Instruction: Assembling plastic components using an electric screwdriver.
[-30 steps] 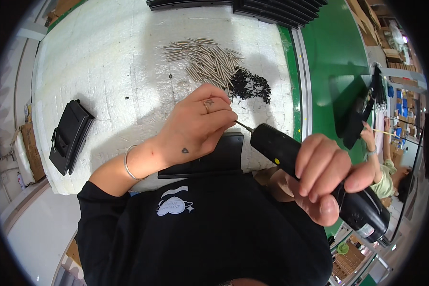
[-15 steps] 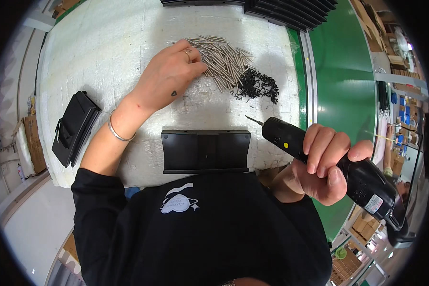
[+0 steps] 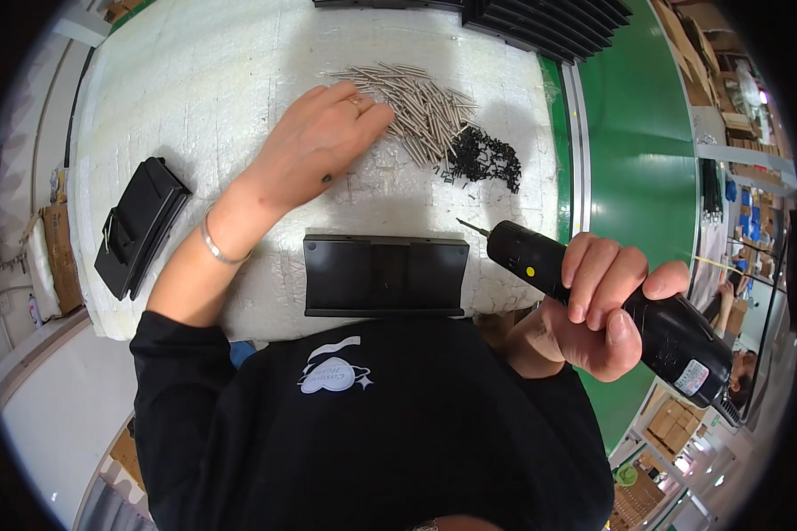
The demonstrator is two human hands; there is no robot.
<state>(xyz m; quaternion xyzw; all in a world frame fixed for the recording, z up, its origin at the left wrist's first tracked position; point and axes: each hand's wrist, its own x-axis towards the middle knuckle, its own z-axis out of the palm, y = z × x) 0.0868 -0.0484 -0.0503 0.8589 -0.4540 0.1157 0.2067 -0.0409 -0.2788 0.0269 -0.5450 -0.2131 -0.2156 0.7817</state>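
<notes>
My left hand (image 3: 321, 146) is at the left edge of a heap of thin silver metal pins (image 3: 429, 119), its fingers curled and the fingertips partly hidden. Whatever those fingers grip does not show. Beside the pins lies a smaller pile of tiny black screws (image 3: 487, 161). My right hand (image 3: 609, 305) is wrapped round a black electric screwdriver (image 3: 524, 250), held out at the right with its bit pointing left toward the work surface. Close in front of me, a black rectangular panel (image 3: 385, 276) lies between my hands, touched by neither.
White foam-like sheeting (image 3: 195, 97) covers the work surface. Black flat parts (image 3: 140, 228) with a thin pale strip lie at the left. A stack of ribbed black pieces (image 3: 549, 25) stands at the far edge. A green surface (image 3: 633, 150) runs along the right.
My left hand has shifted slightly at the pin heap, its fingers more curled under. My right hand still holds the screwdriver in nearly the same place. The view has tilted a little.
</notes>
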